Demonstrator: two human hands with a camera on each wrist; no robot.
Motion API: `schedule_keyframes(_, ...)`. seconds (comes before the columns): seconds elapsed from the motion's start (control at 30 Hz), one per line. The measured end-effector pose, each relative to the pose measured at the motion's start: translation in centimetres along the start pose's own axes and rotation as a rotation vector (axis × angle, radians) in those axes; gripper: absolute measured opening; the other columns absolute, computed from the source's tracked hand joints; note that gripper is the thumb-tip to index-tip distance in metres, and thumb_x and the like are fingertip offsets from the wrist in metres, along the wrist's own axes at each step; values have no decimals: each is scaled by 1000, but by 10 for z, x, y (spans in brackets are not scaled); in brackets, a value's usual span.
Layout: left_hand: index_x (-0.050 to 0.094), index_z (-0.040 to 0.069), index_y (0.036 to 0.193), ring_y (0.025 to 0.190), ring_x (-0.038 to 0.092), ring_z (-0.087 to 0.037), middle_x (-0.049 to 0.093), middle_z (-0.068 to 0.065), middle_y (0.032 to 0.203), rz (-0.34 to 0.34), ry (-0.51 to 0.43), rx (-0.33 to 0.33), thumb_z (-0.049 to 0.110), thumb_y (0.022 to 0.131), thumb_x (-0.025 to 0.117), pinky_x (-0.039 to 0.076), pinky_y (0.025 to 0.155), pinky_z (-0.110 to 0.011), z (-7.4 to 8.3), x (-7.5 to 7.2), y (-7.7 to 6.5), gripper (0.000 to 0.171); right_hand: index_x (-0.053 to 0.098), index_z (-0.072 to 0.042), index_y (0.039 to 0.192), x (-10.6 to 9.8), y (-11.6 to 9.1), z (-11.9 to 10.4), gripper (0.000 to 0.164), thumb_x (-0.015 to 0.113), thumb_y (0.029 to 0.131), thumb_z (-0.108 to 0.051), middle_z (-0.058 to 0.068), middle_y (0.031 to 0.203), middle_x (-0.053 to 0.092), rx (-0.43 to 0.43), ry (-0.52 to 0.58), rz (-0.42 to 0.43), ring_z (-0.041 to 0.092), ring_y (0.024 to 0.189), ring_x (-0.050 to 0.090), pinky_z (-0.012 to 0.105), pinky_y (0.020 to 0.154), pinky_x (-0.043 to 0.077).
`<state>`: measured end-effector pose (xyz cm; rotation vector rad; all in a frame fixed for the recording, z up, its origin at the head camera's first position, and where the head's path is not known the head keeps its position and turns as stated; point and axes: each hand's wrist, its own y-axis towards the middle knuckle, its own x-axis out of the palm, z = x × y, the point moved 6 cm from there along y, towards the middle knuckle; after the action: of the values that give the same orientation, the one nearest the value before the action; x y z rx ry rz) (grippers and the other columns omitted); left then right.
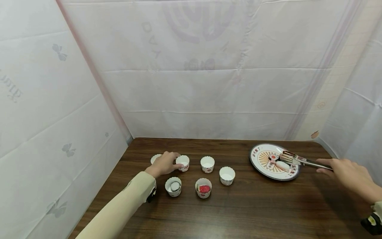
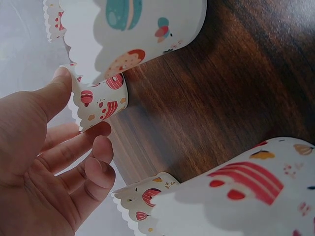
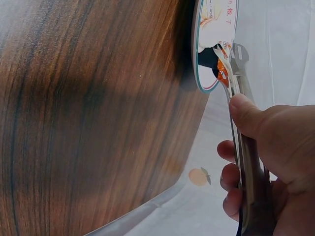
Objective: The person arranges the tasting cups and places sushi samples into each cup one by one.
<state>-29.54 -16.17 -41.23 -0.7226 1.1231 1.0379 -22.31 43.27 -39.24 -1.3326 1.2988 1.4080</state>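
Observation:
My left hand (image 1: 165, 163) is at a white paper baking cup (image 1: 183, 162) in the back row, its thumb and fingers about the cup's sides. In the left wrist view, the thumb lies at the scalloped rim of this cup (image 2: 101, 101), printed with red cakes. My right hand (image 1: 352, 174) grips metal tongs (image 1: 310, 162) by the handles, thumb on top. The tongs' ends reach over a round printed plate (image 1: 259, 166) at the right, among small sushi-like pieces (image 1: 282, 165). An orange-and-white piece (image 3: 224, 66) shows at the tong ends in the right wrist view.
Near the front, one cup (image 1: 173, 192) contains a round white piece and another (image 1: 204, 195) a red-topped piece. Two more cups (image 1: 207, 164) (image 1: 227, 176) stand right of the left hand. A further cup (image 1: 154, 158) is partly hidden behind it. White cloth (image 1: 191, 93) hangs around the wooden table (image 1: 238, 212).

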Motion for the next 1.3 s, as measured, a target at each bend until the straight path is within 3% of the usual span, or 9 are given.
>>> schedule_keyframes(0.47,64,2,136,104,70,-29,72,-16,119,-9,-6,-16,31,95,76,58,79,-44,-1,0,1,51,70,-7,126,-12,0,-3,43,69,98,-40,28,100,71,-40,-26,71,45,78,67,52,44,42)
schedule_keyframes(0.8,65,2,135,101,70,-26,72,-14,117,-4,3,-8,31,95,76,58,76,-42,1,0,0,51,69,-6,127,-21,7,-7,44,70,98,-39,19,88,71,-51,-29,76,30,67,64,45,42,39)
schedule_keyframes(0.97,65,3,135,98,70,-24,73,-13,114,-5,5,-10,31,94,77,58,73,-40,0,0,-1,51,70,-7,128,-30,11,-14,44,71,98,-39,21,93,72,-61,-35,93,29,68,65,44,42,38)
schedule_keyframes(1.23,65,3,135,97,71,-24,73,-12,113,-2,7,-10,31,95,77,57,72,-40,1,0,-1,51,70,-7,129,-43,21,-28,43,71,98,-38,15,87,72,-68,-53,93,22,64,60,43,42,38)
schedule_keyframes(1.3,65,2,135,97,71,-24,73,-13,114,-2,6,-10,31,95,77,57,72,-40,1,0,-1,51,70,-8,129,-46,23,-32,44,71,98,-38,20,95,73,-76,-50,99,26,68,64,44,43,39)
